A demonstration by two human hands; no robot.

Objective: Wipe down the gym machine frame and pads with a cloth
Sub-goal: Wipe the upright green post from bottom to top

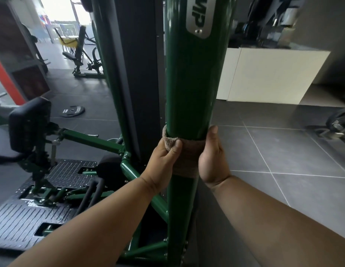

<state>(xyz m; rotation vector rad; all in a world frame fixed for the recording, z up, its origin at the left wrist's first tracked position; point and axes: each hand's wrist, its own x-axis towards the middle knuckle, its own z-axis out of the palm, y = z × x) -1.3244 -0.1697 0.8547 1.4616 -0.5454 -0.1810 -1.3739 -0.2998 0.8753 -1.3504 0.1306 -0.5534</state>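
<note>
Head view, near: left hand [166, 157] and right hand [212, 158], both closed on a brown cloth [187, 153] wrapped around the green post [189, 83] of the machine frame. Step judged: wiping the post; next calls for sliding the wrapped cloth along it, grip kept snug. Farther: black pad [29, 124] at left, unwiped; silver plate [200, 16] up the post, letters "MP" legible.

grey tiled floor [283, 151] carries the green machine frame [187, 83] and a weight plate [73, 111].
</note>
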